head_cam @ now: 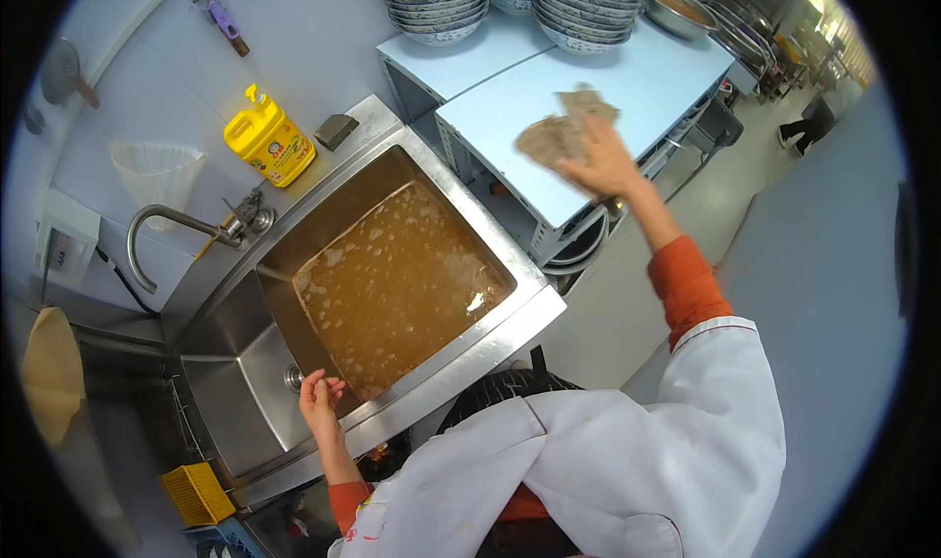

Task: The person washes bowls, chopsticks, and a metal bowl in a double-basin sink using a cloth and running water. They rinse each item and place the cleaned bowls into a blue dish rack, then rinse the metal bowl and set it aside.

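My right hand (pixel 606 163), slightly blurred, lies spread over a grey-brown cloth (pixel 551 140) on the white tabletop (pixel 500 121). The cloth is bunched, and part of it sticks out beyond my fingers. My left hand (pixel 321 398) hangs over the divider of a stainless steel double sink (pixel 540 301), fingers loosely curled around nothing. Brown, cloudy water (pixel 404 286) with patches of foam fills the larger basin. In the smaller basin (pixel 242 396) no water shows, and its drain strainer (pixel 292 376) is partly visible beside my left hand.
Stacked patterned bowls (pixel 588 14) and a metal basin (pixel 680 10) stand at the table's back. A curved faucet (pixel 176 212), yellow pump bottle (pixel 270 140) and dark sponge-like block (pixel 336 132) line the sink's rear. A yellow basket (pixel 198 493) sits lower left. Another person (pixel 812 117) is far right.
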`<state>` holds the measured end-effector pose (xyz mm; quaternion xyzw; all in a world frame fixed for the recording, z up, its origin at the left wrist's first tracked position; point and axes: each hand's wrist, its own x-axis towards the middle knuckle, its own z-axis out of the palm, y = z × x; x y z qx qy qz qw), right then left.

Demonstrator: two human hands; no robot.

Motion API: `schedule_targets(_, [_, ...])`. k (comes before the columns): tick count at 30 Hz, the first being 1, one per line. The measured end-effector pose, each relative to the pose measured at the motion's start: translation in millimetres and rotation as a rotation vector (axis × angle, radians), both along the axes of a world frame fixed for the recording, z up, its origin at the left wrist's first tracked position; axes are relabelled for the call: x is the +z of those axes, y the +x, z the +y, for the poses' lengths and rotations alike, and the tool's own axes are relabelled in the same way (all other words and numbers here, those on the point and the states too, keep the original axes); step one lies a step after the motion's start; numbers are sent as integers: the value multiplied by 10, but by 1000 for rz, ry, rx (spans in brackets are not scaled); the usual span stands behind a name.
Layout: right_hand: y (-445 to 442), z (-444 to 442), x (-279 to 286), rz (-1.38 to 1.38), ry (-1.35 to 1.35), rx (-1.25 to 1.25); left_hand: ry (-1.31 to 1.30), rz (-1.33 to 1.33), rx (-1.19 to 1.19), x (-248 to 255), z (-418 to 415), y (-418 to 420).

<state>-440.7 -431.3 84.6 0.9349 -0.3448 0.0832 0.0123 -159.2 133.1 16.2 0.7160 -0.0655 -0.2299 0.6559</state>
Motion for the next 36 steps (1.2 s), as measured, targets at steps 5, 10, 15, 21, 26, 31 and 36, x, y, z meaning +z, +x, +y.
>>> schedule_targets(5, [685,968,-48,-208,-6,217,-111,-35,-137,284,-556,-145])
schedule_targets(10, [356,1212,-82,-316,-31,312,-69,-172,-227,460,-536,-312])
schedule_targets(15, [-328,894,-38,-488,78,308,-5,-196,-97,534,16,-386])
schedule_targets(21, [-393,1696,-56,-501,222,450,87,-204,32,497,475,-565])
schedule_targets(26, [-287,2073,-1217,-297,177,458,114,-155,114,565,864,-504])
schedule_targets(31, [27,2692,-1310,-199,42,425,86,-161,334,627,1892,-359])
schedule_targets(36, [861,4120,-1303,-128,237,716,42,-165,506,491,2900,-458])
